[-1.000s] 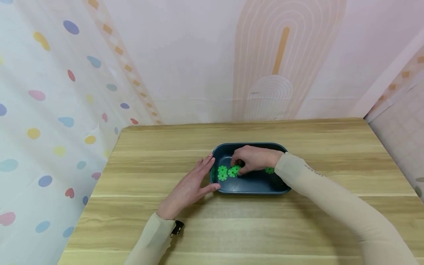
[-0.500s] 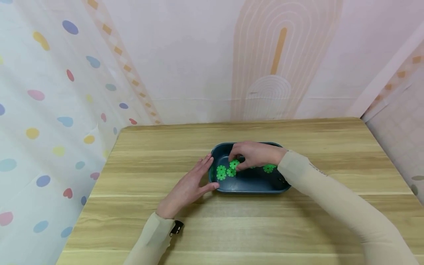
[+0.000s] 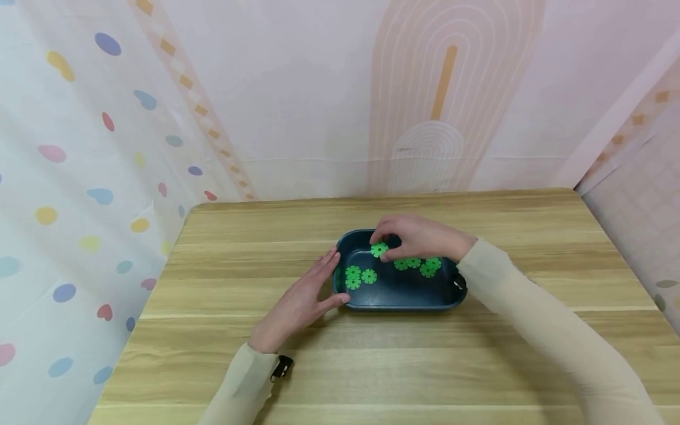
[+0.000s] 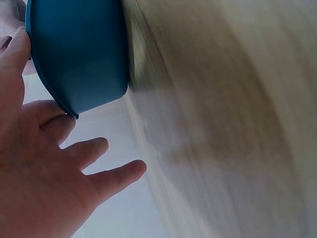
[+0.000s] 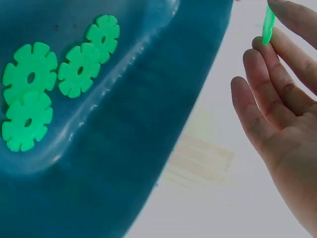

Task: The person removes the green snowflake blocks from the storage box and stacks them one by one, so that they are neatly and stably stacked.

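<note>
A dark blue oblong tray (image 3: 395,298) stands on the wooden table. My right hand (image 3: 425,237) pinches a green notched plastic snowflake disc (image 3: 379,249) between thumb and fingertips above the tray's far left part. The right wrist view shows that disc edge-on (image 5: 268,27), its other fingers loosely bent. My left hand (image 3: 297,304) rests against the tray's left end, thumb at the near rim and fingers, spread and fairly straight, at the far corner. Inside the tray, a stacked-looking pair of discs (image 3: 353,278) lies left, with a single disc (image 3: 369,276) beside it.
More green discs lie on the tray's right side, one group (image 3: 408,264) near the middle and another (image 3: 430,268) farther right. The wooden table (image 3: 425,360) extends all around. A patterned cloth (image 3: 297,106) hangs behind its far edge.
My right hand has lifted one disc from the group at the left and raised it toward the far rim. Discs under that hand have come into view. My left hand stays at the tray's end.
</note>
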